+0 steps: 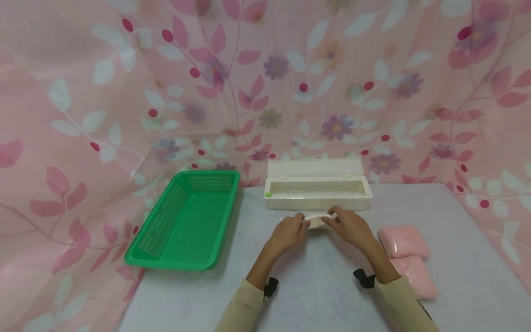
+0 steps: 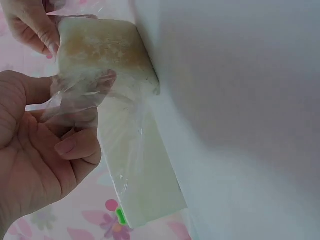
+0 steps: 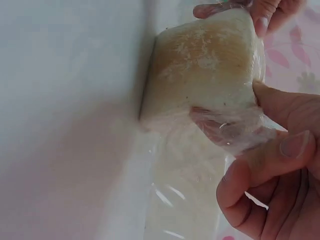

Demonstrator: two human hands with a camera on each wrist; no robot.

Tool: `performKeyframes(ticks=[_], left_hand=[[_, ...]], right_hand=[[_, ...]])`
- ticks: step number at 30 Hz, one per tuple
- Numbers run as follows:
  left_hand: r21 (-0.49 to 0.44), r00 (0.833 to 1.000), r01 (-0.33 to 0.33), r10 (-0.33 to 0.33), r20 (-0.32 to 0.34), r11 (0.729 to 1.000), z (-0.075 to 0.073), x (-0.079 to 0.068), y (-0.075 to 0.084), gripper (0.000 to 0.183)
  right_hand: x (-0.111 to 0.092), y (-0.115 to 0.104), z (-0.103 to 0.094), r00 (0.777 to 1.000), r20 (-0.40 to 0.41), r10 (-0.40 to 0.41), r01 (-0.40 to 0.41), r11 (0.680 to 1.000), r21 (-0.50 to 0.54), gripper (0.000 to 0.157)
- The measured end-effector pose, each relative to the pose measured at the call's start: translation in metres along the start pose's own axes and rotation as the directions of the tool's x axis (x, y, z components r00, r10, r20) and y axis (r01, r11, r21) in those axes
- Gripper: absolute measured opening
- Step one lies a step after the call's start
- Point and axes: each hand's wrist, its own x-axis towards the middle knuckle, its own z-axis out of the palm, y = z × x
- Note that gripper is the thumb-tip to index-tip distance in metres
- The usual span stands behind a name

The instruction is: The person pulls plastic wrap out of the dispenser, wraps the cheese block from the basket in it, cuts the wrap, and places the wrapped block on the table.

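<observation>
A pale, block-shaped piece of bread (image 3: 205,60) with a browned top stands at the table in clear cling film. In the head view this wrapped bread (image 1: 316,222) is between both hands, just in front of a long white cling film box (image 1: 317,204). My left hand (image 1: 288,233) pinches the film at the bread's left end between thumb and forefinger. At the other end my right hand (image 1: 350,226) pinches the film, its thumb against the bread's side. Loose film (image 2: 125,100) is bunched at the fingers and stretches towards the box. The bread's underside is hidden.
The box has its lid (image 1: 315,168) raised at the back and a green slider (image 1: 268,194) at its left end. A green basket (image 1: 178,266) stands to the left. Two pink, plastic-wrapped soft blocks (image 1: 404,242) lie by the right forearm. A floral curtain (image 1: 274,92) hangs behind.
</observation>
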Motion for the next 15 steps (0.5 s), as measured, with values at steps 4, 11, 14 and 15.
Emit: performKeyframes(ticks=[4,11,14,15], left_hand=[[-0.028,0.998,0.044,-0.046,-0.048,0.999,-0.001,0.015,-0.001,0.031],[-0.102,0.988,0.098,-0.11,-0.11,0.99,0.0,0.039,-0.007,0.037],[-0.1,0.98,0.109,-0.124,-0.155,0.989,0.003,0.047,-0.01,0.039],[-0.095,0.976,0.119,-0.134,-0.17,0.988,0.004,0.049,-0.01,0.041]], right_hand=[[0.021,0.001,-0.001,0.998,0.011,0.055,-0.055,0.998,0.009,0.034],[0.047,0.002,-0.001,0.986,0.012,0.168,-0.168,0.986,-0.014,0.042],[0.055,0.002,0.0,0.979,-0.016,0.201,-0.202,0.978,-0.047,0.042],[0.056,0.002,0.001,0.978,-0.029,0.209,-0.21,0.976,-0.057,0.042]])
